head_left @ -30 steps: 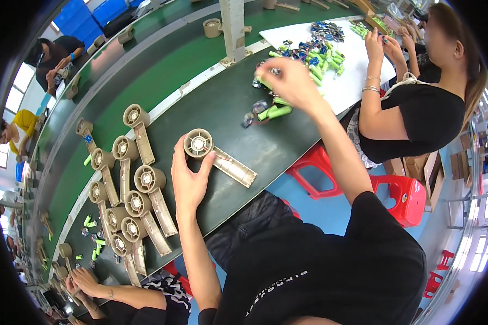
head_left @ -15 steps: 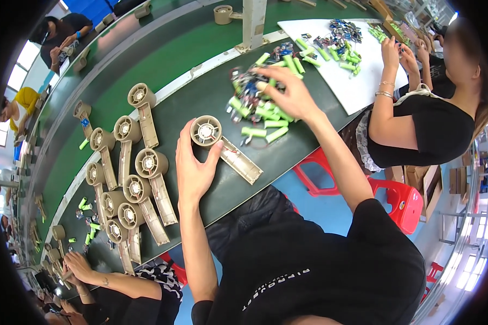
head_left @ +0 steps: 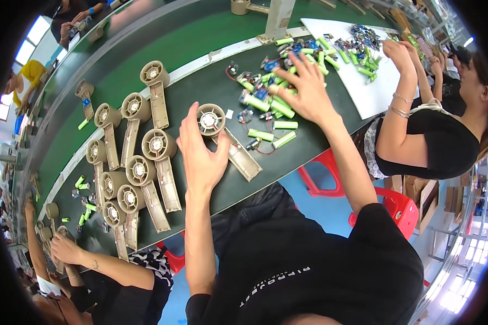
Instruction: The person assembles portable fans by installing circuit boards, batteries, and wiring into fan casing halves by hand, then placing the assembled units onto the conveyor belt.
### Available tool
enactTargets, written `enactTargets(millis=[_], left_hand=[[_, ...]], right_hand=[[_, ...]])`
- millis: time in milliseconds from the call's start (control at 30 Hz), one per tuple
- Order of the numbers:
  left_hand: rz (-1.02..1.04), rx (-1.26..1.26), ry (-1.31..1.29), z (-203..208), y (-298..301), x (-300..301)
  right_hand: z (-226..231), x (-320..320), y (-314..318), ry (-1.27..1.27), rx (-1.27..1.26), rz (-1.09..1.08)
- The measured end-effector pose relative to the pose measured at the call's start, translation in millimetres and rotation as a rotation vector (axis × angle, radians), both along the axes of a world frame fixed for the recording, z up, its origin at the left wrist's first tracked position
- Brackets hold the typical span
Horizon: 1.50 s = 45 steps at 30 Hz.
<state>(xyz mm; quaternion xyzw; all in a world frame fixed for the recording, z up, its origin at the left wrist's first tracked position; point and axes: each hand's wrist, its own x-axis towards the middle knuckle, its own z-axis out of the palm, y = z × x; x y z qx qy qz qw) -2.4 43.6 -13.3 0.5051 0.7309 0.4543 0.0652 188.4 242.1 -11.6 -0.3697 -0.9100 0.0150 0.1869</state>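
Note:
My left hand (head_left: 203,157) curls around the round head of a beige handheld fan housing (head_left: 244,160), thumb on one side and fingers on the other. The housing lies on the dark table with its open handle slanting toward the near right. My right hand (head_left: 309,92) is spread over a loose pile of green battery cells (head_left: 279,105) wired to small circuit boards (head_left: 245,115). Its fingers are apart, and I see nothing gripped in them. Between the pile and the fan head lies a small white square (head_left: 229,114).
Several similar fan housings (head_left: 141,170) stand close together to my left. A white board (head_left: 358,97) with more cells and boards lies at the right, beside a co-worker (head_left: 425,130). Another co-worker's arm (head_left: 111,268) reaches in at lower left. A metal post (head_left: 278,21) rises behind the pile.
My right hand's fingers have spread, and the pile under it lies looser. My left hand stays at the fan housing. The view has shifted slightly, and the small white square now shows.

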Motion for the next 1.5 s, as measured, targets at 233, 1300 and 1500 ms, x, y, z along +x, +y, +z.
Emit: enactTargets(millis=[233,1300,1500], left_hand=[[-0.012,0.000,-0.084,1,2,-1],[-0.045,0.357,-0.411,57,-52,18],[0.033,0.197,-0.503,54,-63,17]], right_hand=[[21,10,7,0.114,0.004,0.057],[69,-39,-111,0.825,-1.514,0.566],[40,-49,-143,0.754,-1.259,0.552]])
